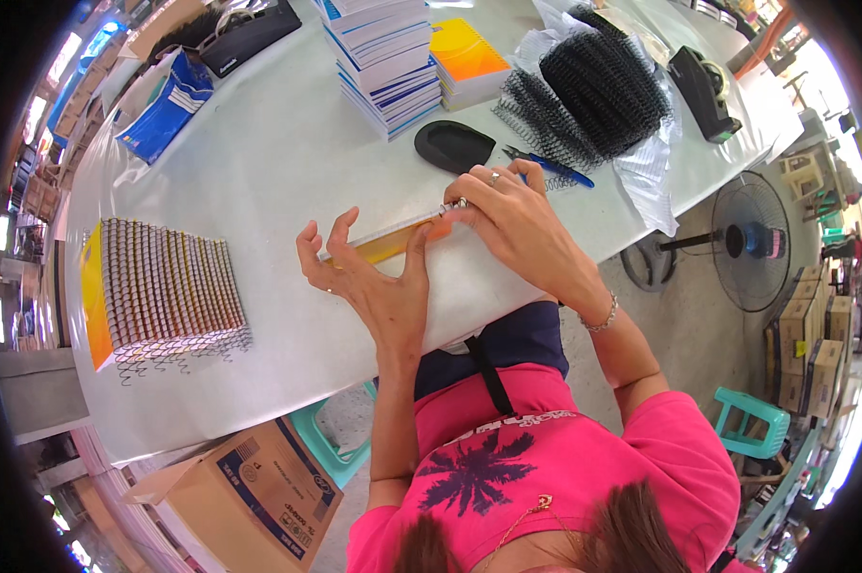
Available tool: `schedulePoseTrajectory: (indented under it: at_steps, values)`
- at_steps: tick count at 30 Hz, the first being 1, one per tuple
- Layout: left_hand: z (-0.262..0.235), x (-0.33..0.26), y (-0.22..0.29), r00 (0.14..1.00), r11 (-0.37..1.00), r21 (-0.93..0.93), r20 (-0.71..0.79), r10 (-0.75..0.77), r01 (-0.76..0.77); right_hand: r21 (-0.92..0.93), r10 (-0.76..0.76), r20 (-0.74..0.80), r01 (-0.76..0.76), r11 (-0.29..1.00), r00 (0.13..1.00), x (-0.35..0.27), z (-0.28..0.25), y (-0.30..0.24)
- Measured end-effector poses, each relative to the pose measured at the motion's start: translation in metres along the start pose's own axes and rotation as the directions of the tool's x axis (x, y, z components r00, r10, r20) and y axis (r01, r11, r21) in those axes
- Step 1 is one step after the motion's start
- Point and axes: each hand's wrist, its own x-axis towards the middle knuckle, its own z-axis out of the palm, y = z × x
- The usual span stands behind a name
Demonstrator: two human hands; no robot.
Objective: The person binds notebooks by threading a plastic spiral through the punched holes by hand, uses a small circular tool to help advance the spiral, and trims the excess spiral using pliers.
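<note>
An orange-covered notebook lies on the white table near its front edge, seen almost edge-on. My left hand presses on it with the thumb and spread fingers. My right hand pinches a metal spiral wire at the notebook's right end; a ring is on one finger and a bracelet on the wrist. Blue-handled pliers lie just behind my right hand.
Several spiral-bound notebooks lie fanned out at the left. Stacks of unbound pads stand at the back, beside a heap of black coils, a black oval object and a tape dispenser. Cardboard box, teal stool and fan stand on the floor.
</note>
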Motion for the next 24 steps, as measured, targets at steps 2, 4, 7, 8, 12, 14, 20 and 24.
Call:
schedulePoseTrajectory:
  at_steps: [2,4,7,8,12,14,20,24]
  values:
    - [-0.001,-0.002,-0.002,0.999,0.999,0.024,0.019,-0.037,0.036,-0.011,-0.007,0.007,0.007,1.0,1.0,0.001,0.003,-0.003]
    - [-0.002,-0.003,-0.005,0.997,0.998,0.015,0.048,-0.056,0.056,0.008,-0.014,0.095,0.013,1.0,0.995,0.001,0.002,-0.001]
    - [-0.003,-0.002,-0.011,0.999,0.985,-0.165,0.017,-0.04,0.043,0.022,-0.063,0.105,0.061,0.998,0.992,0.009,-0.003,0.016]
    - [-0.003,-0.001,-0.013,0.999,0.985,-0.166,0.026,-0.046,0.05,0.023,-0.086,0.087,0.084,0.996,0.993,0.015,-0.003,0.024]
    - [-0.005,0.003,-0.014,0.991,0.977,-0.189,0.109,-0.084,0.103,0.04,0.052,0.077,-0.055,0.998,0.996,0.035,0.006,0.056]
    - [-0.006,0.006,-0.014,0.984,0.972,-0.2,0.15,-0.093,0.122,-0.01,0.071,0.087,-0.07,0.997,0.994,0.029,0.016,0.067]
    - [-0.031,0.02,-0.046,0.981,0.975,-0.204,0.189,-0.046,0.085,0.037,0.251,0.307,-0.275,0.961,0.918,0.036,0.011,0.044]
    - [-0.04,0.029,-0.058,0.975,0.972,-0.231,0.221,0.02,0.033,-0.044,0.091,0.155,-0.085,0.995,0.984,0.04,0.025,0.059]
